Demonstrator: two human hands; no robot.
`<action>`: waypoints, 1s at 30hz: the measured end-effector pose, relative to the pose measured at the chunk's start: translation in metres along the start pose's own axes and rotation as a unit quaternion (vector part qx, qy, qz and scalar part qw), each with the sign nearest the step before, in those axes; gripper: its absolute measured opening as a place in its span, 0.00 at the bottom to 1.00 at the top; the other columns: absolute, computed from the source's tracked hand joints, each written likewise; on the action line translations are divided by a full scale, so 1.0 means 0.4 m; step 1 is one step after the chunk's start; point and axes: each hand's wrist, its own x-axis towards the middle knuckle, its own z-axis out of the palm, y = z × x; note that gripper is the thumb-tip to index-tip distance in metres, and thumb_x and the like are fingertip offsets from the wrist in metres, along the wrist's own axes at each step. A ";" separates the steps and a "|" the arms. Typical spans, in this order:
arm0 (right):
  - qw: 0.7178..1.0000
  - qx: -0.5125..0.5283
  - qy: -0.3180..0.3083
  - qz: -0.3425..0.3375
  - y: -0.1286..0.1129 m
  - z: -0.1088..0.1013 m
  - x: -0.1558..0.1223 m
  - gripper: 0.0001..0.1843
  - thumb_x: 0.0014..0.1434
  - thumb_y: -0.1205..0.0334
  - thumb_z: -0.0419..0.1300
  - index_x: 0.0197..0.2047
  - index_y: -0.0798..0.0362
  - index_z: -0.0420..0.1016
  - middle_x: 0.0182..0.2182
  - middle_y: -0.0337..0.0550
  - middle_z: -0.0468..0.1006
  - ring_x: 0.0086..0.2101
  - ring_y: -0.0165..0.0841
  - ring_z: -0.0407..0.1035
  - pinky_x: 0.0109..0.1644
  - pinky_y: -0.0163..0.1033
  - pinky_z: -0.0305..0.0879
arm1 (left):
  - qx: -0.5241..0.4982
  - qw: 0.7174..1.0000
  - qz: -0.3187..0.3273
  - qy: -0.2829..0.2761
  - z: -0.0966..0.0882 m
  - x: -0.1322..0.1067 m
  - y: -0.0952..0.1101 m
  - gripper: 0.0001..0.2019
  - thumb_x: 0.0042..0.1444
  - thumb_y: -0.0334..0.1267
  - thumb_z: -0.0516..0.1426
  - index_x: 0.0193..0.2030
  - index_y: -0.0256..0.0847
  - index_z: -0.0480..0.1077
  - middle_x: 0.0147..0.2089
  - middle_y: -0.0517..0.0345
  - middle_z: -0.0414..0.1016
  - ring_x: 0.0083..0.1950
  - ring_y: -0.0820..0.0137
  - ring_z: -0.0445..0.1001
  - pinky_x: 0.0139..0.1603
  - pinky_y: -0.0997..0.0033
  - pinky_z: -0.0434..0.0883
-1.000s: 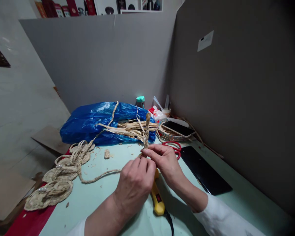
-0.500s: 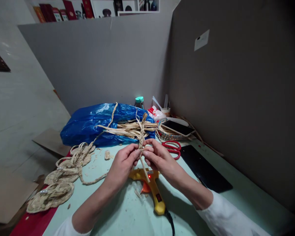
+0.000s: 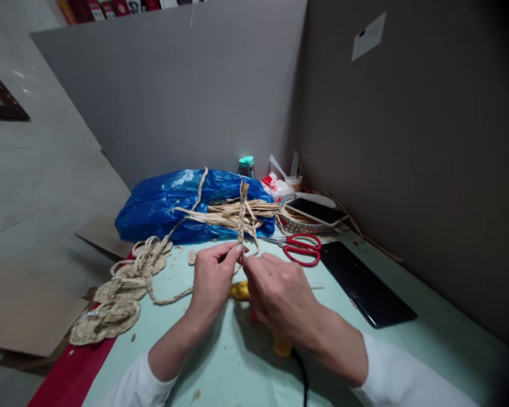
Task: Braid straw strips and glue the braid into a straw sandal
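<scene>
A narrow straw braid (image 3: 241, 220) stands upright above my fingertips, its frayed end at the top. My left hand (image 3: 214, 277) pinches the lower end of this braid between thumb and forefinger. Right against it, my right hand (image 3: 282, 288) is closed at the base of the braid, knuckles up; a pale straw strand (image 3: 317, 288) pokes out past its far side. What its fingertips grip is mostly hidden. Beneath my hands lies a yellow glue gun (image 3: 240, 290), largely covered by my right hand.
A blue plastic bag (image 3: 156, 203) with loose straw (image 3: 229, 215) lies at the back. Red-handled scissors (image 3: 302, 250), a black tablet-like slab (image 3: 367, 285) and a phone (image 3: 316, 211) on a basket (image 3: 301, 227) are to the right. Braided straw pieces (image 3: 110, 316) line the left edge.
My right hand has turned over, knuckles up, and now covers much of the glue gun. The strand that hung below the braid now sticks out to the right. The view has shifted slightly.
</scene>
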 end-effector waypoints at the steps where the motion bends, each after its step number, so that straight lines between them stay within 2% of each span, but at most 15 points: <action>1: 1.000 -0.015 0.000 -0.027 -0.008 0.006 -0.003 0.12 0.59 0.76 0.47 0.36 0.57 0.71 0.27 0.46 0.73 0.28 0.37 0.65 0.28 0.40 0.54 | -0.022 1.000 -0.018 -0.002 0.002 -0.001 -0.001 0.10 0.50 0.41 0.59 0.24 0.38 0.76 0.26 0.57 0.76 0.30 0.68 0.70 0.33 0.72 0.65; 4: 0.995 -0.026 -0.014 -0.091 -0.024 0.013 -0.008 0.13 0.58 0.77 0.47 0.37 0.60 0.72 0.30 0.50 0.75 0.33 0.40 0.68 0.31 0.40 0.58 | -0.080 0.995 -0.065 -0.013 0.006 -0.006 -0.004 0.11 0.48 0.42 0.60 0.29 0.35 0.78 0.28 0.55 0.78 0.29 0.69 0.70 0.31 0.73 0.65; 6: 0.996 0.035 -0.032 -0.081 -0.023 0.002 -0.005 0.11 0.60 0.73 0.49 0.34 0.58 0.73 0.29 0.48 0.76 0.32 0.37 0.68 0.31 0.39 0.57 | -0.108 0.991 -0.077 -0.020 0.005 -0.008 -0.006 0.11 0.49 0.42 0.61 0.28 0.35 0.77 0.27 0.56 0.76 0.28 0.72 0.69 0.29 0.75 0.65; 7: 0.995 0.085 -0.033 -0.045 -0.017 -0.007 -0.001 0.12 0.63 0.69 0.50 0.31 0.57 0.72 0.27 0.45 0.75 0.29 0.34 0.67 0.30 0.38 0.57 | -0.119 0.990 -0.077 -0.023 0.004 -0.010 -0.007 0.11 0.49 0.42 0.61 0.27 0.35 0.76 0.25 0.57 0.75 0.27 0.73 0.68 0.29 0.76 0.64; 9: 0.977 0.191 -0.002 0.094 0.004 -0.027 0.013 0.15 0.66 0.61 0.52 0.28 0.54 0.71 0.22 0.39 0.71 0.23 0.29 0.62 0.29 0.36 0.55 | -0.134 0.988 -0.071 -0.035 0.002 -0.013 -0.006 0.11 0.50 0.42 0.61 0.25 0.35 0.74 0.23 0.61 0.70 0.25 0.77 0.63 0.26 0.78 0.61; 10: 0.954 0.241 0.024 0.177 0.020 -0.036 0.022 0.16 0.66 0.57 0.53 0.28 0.53 0.70 0.20 0.36 0.69 0.21 0.27 0.59 0.28 0.35 0.54 | -0.137 0.987 -0.068 -0.046 0.002 -0.016 -0.004 0.11 0.51 0.41 0.61 0.25 0.35 0.74 0.22 0.62 0.68 0.23 0.78 0.60 0.25 0.79 0.59; 12: 0.883 0.339 0.079 0.314 0.056 -0.049 0.041 0.15 0.63 0.51 0.57 0.31 0.53 0.69 0.21 0.34 0.68 0.21 0.26 0.58 0.26 0.33 0.53 | -0.135 0.985 -0.067 -0.080 0.006 -0.026 0.002 0.11 0.52 0.42 0.61 0.26 0.35 0.74 0.20 0.64 0.64 0.21 0.80 0.55 0.22 0.79 0.54; 13: 0.842 0.407 0.077 0.344 0.073 -0.052 0.049 0.16 0.62 0.48 0.58 0.33 0.53 0.69 0.22 0.33 0.67 0.21 0.25 0.56 0.24 0.32 0.51 | -0.132 0.983 -0.073 -0.103 0.010 -0.033 0.005 0.11 0.53 0.42 0.60 0.26 0.35 0.74 0.19 0.66 0.62 0.20 0.80 0.53 0.21 0.79 0.52; 15: 0.752 0.542 0.060 0.370 0.102 -0.055 0.061 0.19 0.58 0.43 0.60 0.34 0.52 0.68 0.19 0.28 0.58 0.18 0.23 0.47 0.21 0.31 0.45 | -0.123 0.977 -0.091 -0.148 0.021 -0.047 0.010 0.12 0.54 0.43 0.59 0.27 0.35 0.74 0.18 0.67 0.58 0.19 0.81 0.50 0.19 0.79 0.49; 17: 0.694 0.613 0.059 0.372 0.117 -0.053 0.065 0.22 0.56 0.41 0.62 0.31 0.53 0.68 0.17 0.25 0.48 0.17 0.22 0.39 0.20 0.30 0.39 | -0.112 0.971 -0.108 -0.183 0.032 -0.060 0.012 0.14 0.54 0.44 0.59 0.27 0.34 0.74 0.17 0.68 0.56 0.19 0.81 0.48 0.19 0.79 0.47; 19: 0.682 0.623 0.081 0.375 0.124 -0.048 0.064 0.23 0.55 0.41 0.62 0.27 0.54 0.68 0.15 0.24 0.44 0.17 0.21 0.36 0.19 0.30 0.36 | -0.099 0.965 -0.115 -0.212 0.041 -0.069 0.010 0.15 0.56 0.45 0.58 0.29 0.34 0.74 0.18 0.67 0.56 0.19 0.80 0.48 0.19 0.78 0.47; 23: 0.674 0.610 0.132 0.396 0.139 -0.024 0.052 0.24 0.57 0.43 0.60 0.21 0.54 0.64 0.13 0.26 0.49 0.16 0.20 0.37 0.18 0.31 0.34 | -0.062 0.963 -0.089 -0.247 0.061 -0.088 0.014 0.14 0.59 0.46 0.55 0.35 0.36 0.74 0.22 0.65 0.59 0.23 0.78 0.55 0.23 0.79 0.55; 26: 0.663 0.605 0.159 0.411 0.157 -0.006 0.046 0.24 0.58 0.46 0.60 0.20 0.53 0.61 0.13 0.26 0.49 0.15 0.20 0.38 0.18 0.30 0.35 | -0.067 0.966 -0.086 -0.235 0.073 -0.102 0.022 0.14 0.59 0.47 0.54 0.34 0.37 0.73 0.26 0.62 0.62 0.27 0.76 0.59 0.28 0.78 0.60; 28: 0.658 0.612 0.164 0.407 0.163 -0.004 0.047 0.23 0.58 0.46 0.60 0.21 0.53 0.62 0.13 0.26 0.48 0.15 0.20 0.38 0.18 0.30 0.38 | -0.074 0.967 -0.097 -0.225 0.074 -0.103 0.027 0.15 0.58 0.48 0.55 0.33 0.37 0.72 0.25 0.62 0.61 0.26 0.76 0.58 0.26 0.79 0.59; 30: 0.655 0.624 0.161 0.394 0.158 -0.012 0.052 0.22 0.58 0.44 0.59 0.24 0.54 0.65 0.14 0.27 0.53 0.16 0.21 0.44 0.19 0.29 0.45 | -0.080 0.970 -0.102 -0.205 0.066 -0.094 0.029 0.15 0.58 0.48 0.56 0.34 0.36 0.73 0.22 0.65 0.56 0.23 0.78 0.54 0.22 0.80 0.54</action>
